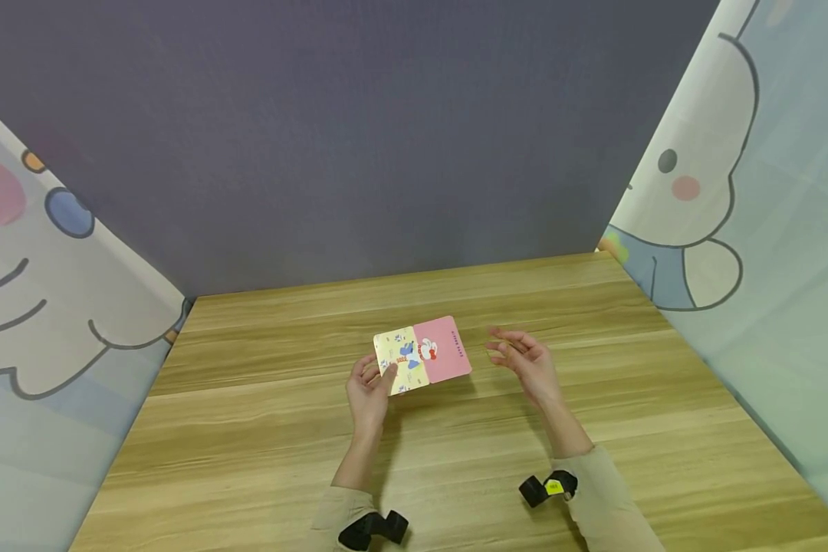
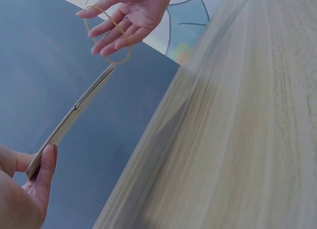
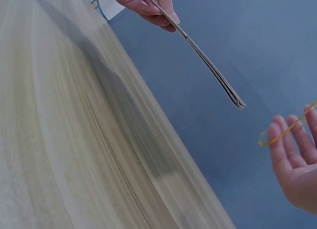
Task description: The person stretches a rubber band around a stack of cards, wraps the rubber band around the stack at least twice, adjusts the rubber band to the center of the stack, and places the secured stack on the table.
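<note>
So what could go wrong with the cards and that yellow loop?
Two things, maybe. The left hand holds the pink-and-yellow cards only at the yellow end, up above the table, so they could slip and drop. And the thin yellow loop hangs around the right hand's outspread fingers, so it might slide off.
</note>
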A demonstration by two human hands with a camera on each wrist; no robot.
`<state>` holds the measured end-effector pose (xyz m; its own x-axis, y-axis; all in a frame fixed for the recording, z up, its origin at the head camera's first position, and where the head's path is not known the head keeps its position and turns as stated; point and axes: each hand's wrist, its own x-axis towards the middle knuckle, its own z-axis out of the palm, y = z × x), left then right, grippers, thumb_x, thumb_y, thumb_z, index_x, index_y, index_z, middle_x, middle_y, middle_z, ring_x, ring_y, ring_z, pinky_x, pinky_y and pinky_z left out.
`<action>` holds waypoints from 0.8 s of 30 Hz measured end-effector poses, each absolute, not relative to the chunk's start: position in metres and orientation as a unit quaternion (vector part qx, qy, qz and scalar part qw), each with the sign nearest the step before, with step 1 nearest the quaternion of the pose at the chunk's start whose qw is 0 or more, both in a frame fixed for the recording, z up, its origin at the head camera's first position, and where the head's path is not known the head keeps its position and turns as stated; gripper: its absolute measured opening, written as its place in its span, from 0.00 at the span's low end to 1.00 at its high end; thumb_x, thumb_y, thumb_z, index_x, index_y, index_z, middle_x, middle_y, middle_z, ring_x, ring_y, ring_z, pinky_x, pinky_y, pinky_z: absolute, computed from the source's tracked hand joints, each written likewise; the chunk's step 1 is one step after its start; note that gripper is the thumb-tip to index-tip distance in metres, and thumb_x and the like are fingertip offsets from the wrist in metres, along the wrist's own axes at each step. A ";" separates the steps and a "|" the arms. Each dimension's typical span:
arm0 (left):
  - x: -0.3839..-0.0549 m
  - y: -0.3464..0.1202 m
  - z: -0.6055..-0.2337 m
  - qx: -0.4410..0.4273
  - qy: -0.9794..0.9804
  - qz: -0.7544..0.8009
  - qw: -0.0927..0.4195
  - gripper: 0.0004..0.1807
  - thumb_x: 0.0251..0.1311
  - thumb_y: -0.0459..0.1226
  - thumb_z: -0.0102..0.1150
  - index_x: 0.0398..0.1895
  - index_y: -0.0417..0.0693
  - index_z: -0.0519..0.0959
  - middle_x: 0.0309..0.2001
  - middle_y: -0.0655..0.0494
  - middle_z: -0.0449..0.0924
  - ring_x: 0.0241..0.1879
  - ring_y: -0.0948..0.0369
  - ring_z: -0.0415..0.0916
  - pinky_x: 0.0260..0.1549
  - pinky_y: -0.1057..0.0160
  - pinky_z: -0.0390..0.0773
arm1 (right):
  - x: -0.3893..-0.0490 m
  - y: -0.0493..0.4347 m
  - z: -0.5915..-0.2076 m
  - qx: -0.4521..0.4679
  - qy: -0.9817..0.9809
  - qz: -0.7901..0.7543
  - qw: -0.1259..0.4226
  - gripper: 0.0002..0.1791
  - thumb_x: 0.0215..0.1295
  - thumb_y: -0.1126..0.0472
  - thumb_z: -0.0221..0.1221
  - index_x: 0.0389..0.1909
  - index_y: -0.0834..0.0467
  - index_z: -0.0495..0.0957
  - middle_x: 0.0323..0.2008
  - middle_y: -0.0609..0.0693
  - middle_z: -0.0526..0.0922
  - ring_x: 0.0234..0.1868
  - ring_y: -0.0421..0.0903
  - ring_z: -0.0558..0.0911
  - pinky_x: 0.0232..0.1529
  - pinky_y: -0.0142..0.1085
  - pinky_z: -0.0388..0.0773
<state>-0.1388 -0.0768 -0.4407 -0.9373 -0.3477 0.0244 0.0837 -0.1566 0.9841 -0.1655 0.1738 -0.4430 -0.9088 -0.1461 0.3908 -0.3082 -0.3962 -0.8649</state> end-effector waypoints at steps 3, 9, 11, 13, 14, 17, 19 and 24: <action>-0.138 -0.077 -0.441 0.097 -0.630 -0.756 0.151 0.21 0.50 0.24 0.59 0.49 0.34 0.68 0.31 0.40 0.79 0.23 0.62 0.78 0.21 0.69 0.78 | -0.174 0.179 -0.459 0.227 -0.553 0.800 0.048 0.15 0.61 0.66 0.54 0.48 0.67 0.70 0.54 0.60 0.71 0.47 0.51 0.76 0.41 0.35 0.76; -0.138 -0.077 -0.441 0.088 -0.636 -0.750 0.160 0.23 0.50 0.25 0.59 0.52 0.35 0.68 0.33 0.36 0.78 0.24 0.60 0.79 0.22 0.67 0.78 | -0.175 0.179 -0.464 0.229 -0.576 0.784 0.040 0.25 0.56 0.61 0.59 0.52 0.70 0.66 0.56 0.64 0.66 0.49 0.50 0.74 0.43 0.34 0.75; -0.138 -0.078 -0.440 0.083 -0.636 -0.751 0.159 0.24 0.50 0.25 0.59 0.53 0.36 0.68 0.34 0.35 0.78 0.24 0.60 0.79 0.21 0.67 0.78 | -0.173 0.178 -0.462 0.223 -0.585 0.779 0.040 0.27 0.55 0.60 0.60 0.52 0.69 0.65 0.56 0.66 0.65 0.49 0.49 0.74 0.44 0.33 0.75; -0.137 -0.079 -0.439 0.075 -0.635 -0.753 0.156 0.25 0.50 0.25 0.59 0.54 0.36 0.68 0.34 0.33 0.78 0.24 0.59 0.79 0.21 0.68 0.78 | -0.176 0.179 -0.466 0.230 -0.581 0.780 0.035 0.25 0.56 0.63 0.60 0.53 0.67 0.66 0.56 0.64 0.66 0.49 0.48 0.74 0.44 0.33 0.74; -0.137 -0.079 -0.437 0.070 -0.637 -0.752 0.155 0.25 0.50 0.25 0.59 0.54 0.35 0.67 0.33 0.33 0.77 0.23 0.58 0.79 0.20 0.68 0.78 | -0.176 0.179 -0.467 0.231 -0.581 0.780 0.034 0.24 0.56 0.63 0.59 0.53 0.66 0.66 0.56 0.63 0.66 0.49 0.48 0.74 0.44 0.33 0.74; -0.134 -0.079 -0.427 0.056 -0.646 -0.744 0.159 0.25 0.51 0.24 0.58 0.54 0.33 0.67 0.32 0.32 0.77 0.23 0.56 0.79 0.18 0.71 0.76 | -0.180 0.179 -0.472 0.243 -0.573 0.782 0.026 0.23 0.57 0.66 0.58 0.54 0.64 0.66 0.55 0.60 0.68 0.50 0.50 0.74 0.44 0.34 0.75; -0.133 -0.078 -0.421 0.052 -0.653 -0.738 0.164 0.25 0.51 0.23 0.58 0.54 0.31 0.67 0.31 0.31 0.77 0.23 0.56 0.79 0.17 0.72 0.75 | -0.178 0.177 -0.468 0.237 -0.581 0.778 0.019 0.24 0.56 0.65 0.59 0.54 0.66 0.65 0.55 0.60 0.68 0.50 0.52 0.73 0.44 0.35 0.75; -0.134 -0.075 -0.412 0.050 -0.657 -0.731 0.175 0.24 0.50 0.23 0.58 0.54 0.31 0.68 0.30 0.30 0.77 0.21 0.57 0.78 0.14 0.74 0.72 | -0.172 0.168 -0.457 0.204 -0.618 0.759 -0.008 0.26 0.56 0.66 0.58 0.54 0.72 0.61 0.52 0.53 0.70 0.51 0.56 0.72 0.44 0.36 0.75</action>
